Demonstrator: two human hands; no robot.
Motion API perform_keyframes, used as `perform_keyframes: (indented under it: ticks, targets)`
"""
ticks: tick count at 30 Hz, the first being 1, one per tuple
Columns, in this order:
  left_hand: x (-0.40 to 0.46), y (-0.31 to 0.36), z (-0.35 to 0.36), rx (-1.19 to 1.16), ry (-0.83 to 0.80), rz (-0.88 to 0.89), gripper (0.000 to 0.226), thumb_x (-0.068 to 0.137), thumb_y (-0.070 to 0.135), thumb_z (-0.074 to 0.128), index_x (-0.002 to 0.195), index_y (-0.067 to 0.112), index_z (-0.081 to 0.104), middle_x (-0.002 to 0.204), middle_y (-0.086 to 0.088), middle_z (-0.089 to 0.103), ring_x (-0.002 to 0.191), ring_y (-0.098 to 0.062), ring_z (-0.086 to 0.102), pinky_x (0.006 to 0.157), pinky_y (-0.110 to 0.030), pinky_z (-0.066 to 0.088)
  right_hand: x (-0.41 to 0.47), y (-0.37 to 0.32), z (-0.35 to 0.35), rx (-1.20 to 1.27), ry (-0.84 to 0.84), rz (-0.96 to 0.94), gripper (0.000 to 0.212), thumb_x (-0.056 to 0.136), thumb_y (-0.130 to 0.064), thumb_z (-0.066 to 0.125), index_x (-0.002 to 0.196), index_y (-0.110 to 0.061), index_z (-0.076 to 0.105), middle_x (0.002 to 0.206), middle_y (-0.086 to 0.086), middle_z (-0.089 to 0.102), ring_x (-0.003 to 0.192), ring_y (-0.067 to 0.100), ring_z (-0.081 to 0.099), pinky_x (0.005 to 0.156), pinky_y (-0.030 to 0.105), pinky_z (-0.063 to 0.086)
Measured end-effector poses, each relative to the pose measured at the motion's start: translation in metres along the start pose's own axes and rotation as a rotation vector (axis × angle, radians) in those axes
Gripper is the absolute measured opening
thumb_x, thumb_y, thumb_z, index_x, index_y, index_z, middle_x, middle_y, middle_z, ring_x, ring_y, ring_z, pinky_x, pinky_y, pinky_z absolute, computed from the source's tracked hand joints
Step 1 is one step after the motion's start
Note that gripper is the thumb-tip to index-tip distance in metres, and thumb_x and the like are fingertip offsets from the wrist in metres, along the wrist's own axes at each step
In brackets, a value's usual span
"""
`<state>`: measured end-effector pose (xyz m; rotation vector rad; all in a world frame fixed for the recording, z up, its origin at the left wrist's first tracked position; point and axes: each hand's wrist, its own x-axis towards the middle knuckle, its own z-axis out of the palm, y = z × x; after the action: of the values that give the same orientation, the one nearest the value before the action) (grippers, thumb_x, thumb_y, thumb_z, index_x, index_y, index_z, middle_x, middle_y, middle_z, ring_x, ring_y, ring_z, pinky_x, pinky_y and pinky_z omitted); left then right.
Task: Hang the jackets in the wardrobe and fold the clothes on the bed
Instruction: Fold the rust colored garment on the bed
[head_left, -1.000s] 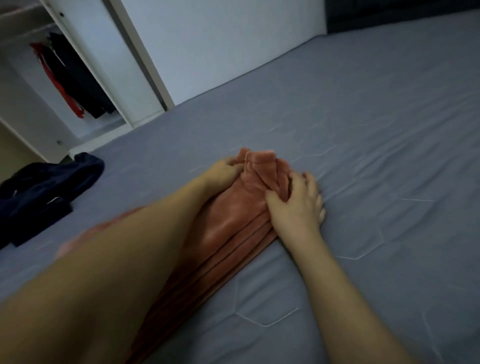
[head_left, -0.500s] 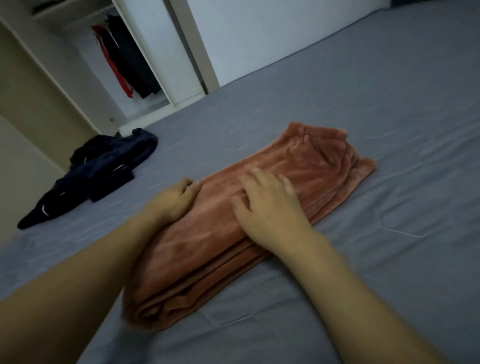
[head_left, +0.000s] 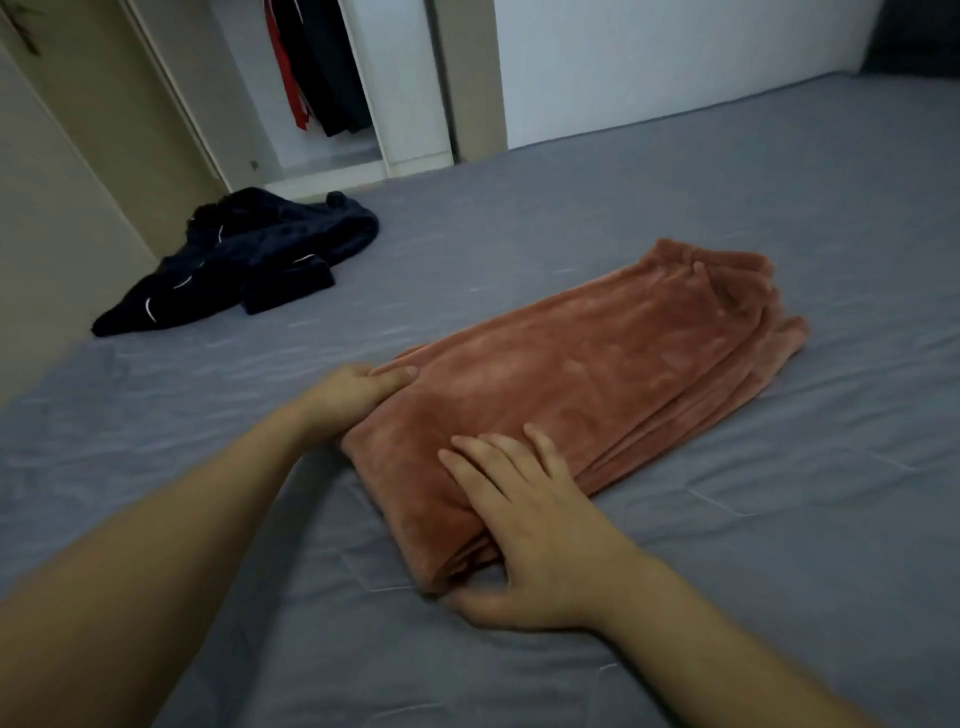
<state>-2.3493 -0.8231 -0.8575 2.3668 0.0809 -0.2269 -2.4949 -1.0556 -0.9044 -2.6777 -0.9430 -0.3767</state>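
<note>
A rust-coloured fleece garment (head_left: 597, 374) lies folded into a long strip on the grey bed (head_left: 727, 571). My left hand (head_left: 358, 392) holds its near left edge, thumb lying on top of the fabric. At the near folded end my right hand (head_left: 524, 525) has its fingers spread on top and its thumb tucked under the corner. A dark navy garment (head_left: 244, 260) with thin white stripes lies crumpled at the bed's far left corner. In the open wardrobe (head_left: 395, 104) hang a red jacket (head_left: 291, 67) and dark jackets (head_left: 332, 67).
Beige wall and door panels (head_left: 93, 156) stand to the left of the bed. A white wall (head_left: 675, 67) runs along the far side. Bare grey sheet spreads to the right of the folded garment and in front of it.
Both hands have slid back from the garment's far end to its near folded end. The view has swung, so the wardrobe and the navy garment now sit more central.
</note>
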Motion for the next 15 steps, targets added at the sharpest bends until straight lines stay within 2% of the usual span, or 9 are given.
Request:
perform_keyframes:
  ticks: [2, 3, 5, 7, 10, 12, 14, 15]
  targets:
    - [-0.01, -0.013, -0.007, 0.015, 0.026, -0.005, 0.045, 0.084, 0.062, 0.064, 0.093, 0.02, 0.075, 0.088, 0.005, 0.073, 0.078, -0.011, 0.07, 0.072, -0.023, 0.051, -0.003, -0.007, 0.005, -0.082, -0.054, 0.042, 0.105, 0.068, -0.073, 0.052, 0.154, -0.022, 0.021, 0.156, 0.003, 0.025, 0.142, 0.023, 0.027, 0.118, 0.052, 0.013]
    - [-0.016, -0.018, -0.011, 0.025, 0.041, -0.008, 0.044, 0.085, 0.06, 0.063, 0.094, 0.018, 0.074, 0.093, 0.001, 0.072, 0.081, -0.014, 0.068, 0.077, -0.027, 0.051, -0.003, -0.009, 0.004, -0.091, -0.045, 0.072, 0.103, 0.068, -0.07, 0.056, 0.153, -0.022, 0.023, 0.155, 0.004, 0.029, 0.14, 0.024, 0.03, 0.117, 0.05, 0.016]
    - [-0.032, -0.029, -0.016, 0.079, 0.08, 0.003, 0.041, 0.088, 0.055, 0.061, 0.091, 0.016, 0.072, 0.097, -0.007, 0.071, 0.083, -0.02, 0.066, 0.081, -0.032, 0.051, -0.001, -0.018, -0.001, -0.1, -0.002, 0.078, 0.091, 0.069, -0.055, 0.064, 0.148, -0.02, 0.035, 0.146, 0.007, 0.041, 0.133, 0.027, 0.041, 0.115, 0.046, 0.026]
    - [-0.051, -0.036, -0.022, 0.154, 0.12, 0.024, 0.038, 0.091, 0.051, 0.058, 0.086, 0.015, 0.07, 0.1, -0.012, 0.07, 0.084, -0.024, 0.064, 0.078, -0.032, 0.049, 0.001, -0.031, -0.004, -0.14, 0.044, 0.022, 0.076, 0.073, -0.039, 0.069, 0.141, -0.014, 0.047, 0.134, 0.01, 0.053, 0.123, 0.029, 0.051, 0.109, 0.044, 0.036]
    - [-0.08, -0.051, -0.051, 0.211, 0.134, -0.016, 0.042, 0.09, 0.052, 0.058, 0.101, 0.012, 0.067, 0.109, -0.013, 0.067, 0.094, -0.029, 0.063, 0.083, -0.034, 0.049, 0.005, -0.055, -0.013, -0.106, 0.185, -0.117, 0.058, 0.075, -0.031, 0.076, 0.122, -0.001, 0.061, 0.115, 0.013, 0.065, 0.103, 0.03, 0.064, 0.09, 0.037, 0.052]
    - [-0.105, -0.072, -0.085, 0.071, -0.034, -0.076, 0.048, 0.083, 0.058, 0.067, 0.11, 0.019, 0.061, 0.11, -0.005, 0.067, 0.098, -0.026, 0.064, 0.085, -0.038, 0.052, 0.011, -0.069, -0.021, -0.018, 0.275, -0.17, 0.052, 0.079, -0.039, 0.068, 0.111, 0.001, 0.064, 0.101, 0.013, 0.069, 0.088, 0.029, 0.069, 0.073, 0.033, 0.056]
    - [-0.133, -0.102, -0.119, -0.273, -0.385, -0.087, 0.06, 0.071, 0.055, 0.08, 0.123, 0.032, 0.059, 0.119, -0.002, 0.067, 0.105, -0.026, 0.064, 0.08, -0.039, 0.051, 0.018, -0.081, -0.027, 0.146, 0.381, -0.099, 0.052, 0.079, -0.045, 0.059, 0.105, -0.001, 0.063, 0.089, 0.01, 0.07, 0.078, 0.029, 0.068, 0.063, 0.033, 0.053]
    - [-0.145, -0.12, -0.13, -0.477, -0.552, -0.061, 0.073, 0.066, 0.046, 0.085, 0.131, 0.036, 0.055, 0.128, -0.002, 0.064, 0.11, -0.029, 0.061, 0.08, -0.041, 0.049, 0.021, -0.086, -0.029, 0.248, 0.445, -0.019, 0.05, 0.078, -0.045, 0.057, 0.103, -0.002, 0.062, 0.084, 0.009, 0.07, 0.075, 0.029, 0.068, 0.062, 0.034, 0.052]
